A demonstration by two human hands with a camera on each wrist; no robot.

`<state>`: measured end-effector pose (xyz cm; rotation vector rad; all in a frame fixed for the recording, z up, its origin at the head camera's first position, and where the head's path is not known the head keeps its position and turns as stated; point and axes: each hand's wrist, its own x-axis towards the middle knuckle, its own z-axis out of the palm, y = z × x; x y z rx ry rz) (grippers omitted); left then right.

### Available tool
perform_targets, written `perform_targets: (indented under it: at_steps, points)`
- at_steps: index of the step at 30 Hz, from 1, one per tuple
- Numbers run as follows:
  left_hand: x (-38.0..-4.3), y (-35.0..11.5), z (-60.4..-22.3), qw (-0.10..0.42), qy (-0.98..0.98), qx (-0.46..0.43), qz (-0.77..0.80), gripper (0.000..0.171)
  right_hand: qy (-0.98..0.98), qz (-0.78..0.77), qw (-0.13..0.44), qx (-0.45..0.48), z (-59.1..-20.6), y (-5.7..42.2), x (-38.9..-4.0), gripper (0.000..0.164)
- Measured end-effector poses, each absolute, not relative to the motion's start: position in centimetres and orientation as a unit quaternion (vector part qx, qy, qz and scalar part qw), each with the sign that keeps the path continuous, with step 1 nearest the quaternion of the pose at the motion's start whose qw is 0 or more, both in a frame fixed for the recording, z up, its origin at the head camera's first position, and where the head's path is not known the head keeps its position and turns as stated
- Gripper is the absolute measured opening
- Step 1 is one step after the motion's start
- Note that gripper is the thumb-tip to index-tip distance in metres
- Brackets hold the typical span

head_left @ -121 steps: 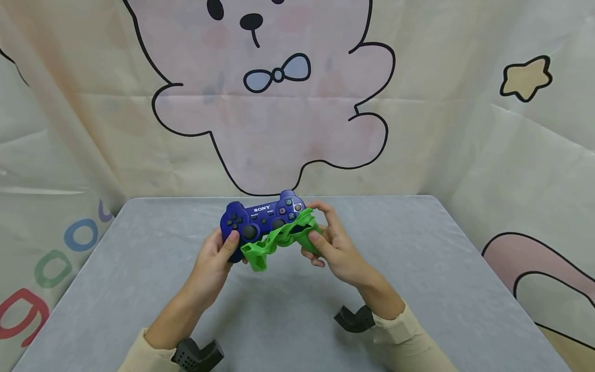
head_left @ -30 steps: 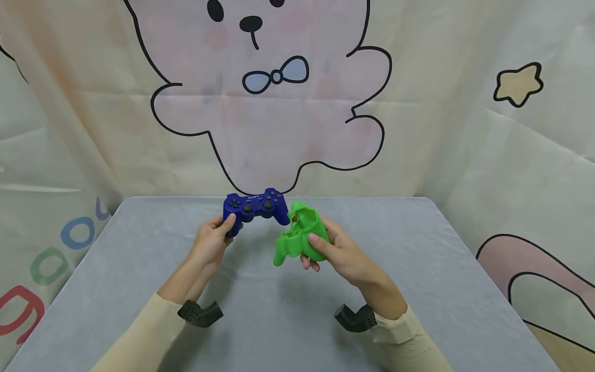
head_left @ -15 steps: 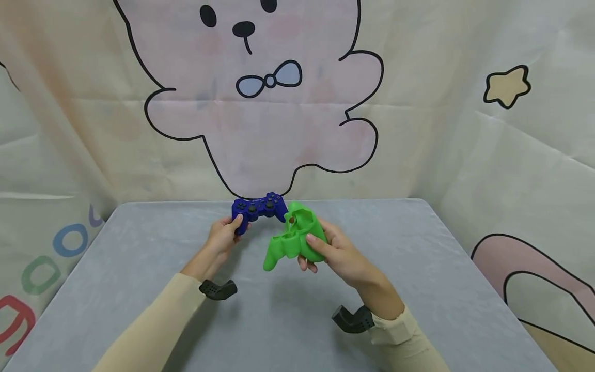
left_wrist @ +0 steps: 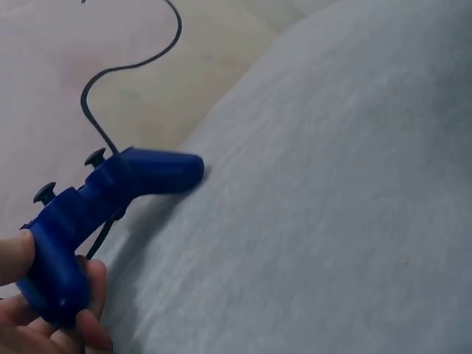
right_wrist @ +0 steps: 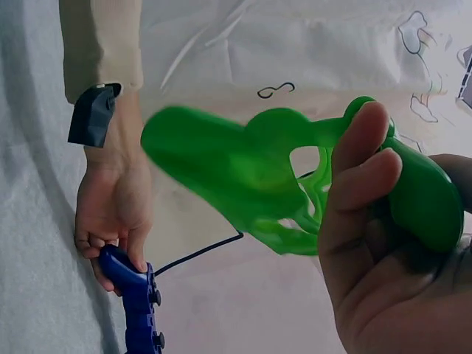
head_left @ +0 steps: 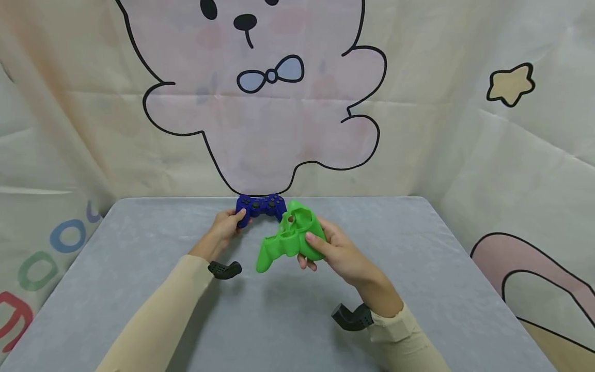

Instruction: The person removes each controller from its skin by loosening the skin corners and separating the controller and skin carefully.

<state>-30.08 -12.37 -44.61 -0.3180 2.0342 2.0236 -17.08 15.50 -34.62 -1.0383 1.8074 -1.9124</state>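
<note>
My left hand [head_left: 220, 229] grips a blue game controller [head_left: 262, 206] by its left handle, near the table's back edge. In the left wrist view the thumb lies on top of the controller [left_wrist: 92, 203] with fingers curled beneath, and the far handle is close over the cloth. Nearer the middle, my right hand [head_left: 341, 253] holds a green silicone controller cover [head_left: 292, 238] by one end, thumb in front. The cover hangs off the controller, its hollow side and cut-outs showing; it overlaps the controller's right handle in the head view. Its free end [right_wrist: 188, 140] points left.
A grey cloth-covered table [head_left: 288, 320] lies beneath both hands. Behind it hangs a cream curtain [head_left: 418, 129] with a printed bear, and printed curtains flank both sides. Each wrist wears a black camera mount [head_left: 353, 318].
Four seconds ago the green cover was still partly round the controller. Now they are apart; the left hand has carried the controller away and down towards the back edge. The right hand stays nearly put.
</note>
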Motion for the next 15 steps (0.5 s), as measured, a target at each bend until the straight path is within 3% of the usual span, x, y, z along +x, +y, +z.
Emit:
perform_targets:
  at_steps: [11,15]
  points:
    - [-30.1,-12.9,-44.4,0.076,0.862,-0.048,0.499,0.058,0.639,-0.668,0.147,-0.353,-34.7,15.5,-17.1,0.035]
    - [-27.9,-12.1,-42.9,-0.003,0.864,-0.036,0.502,0.049,0.632,-0.673,0.151,-0.354,-34.8,15.5,-17.3,0.033]
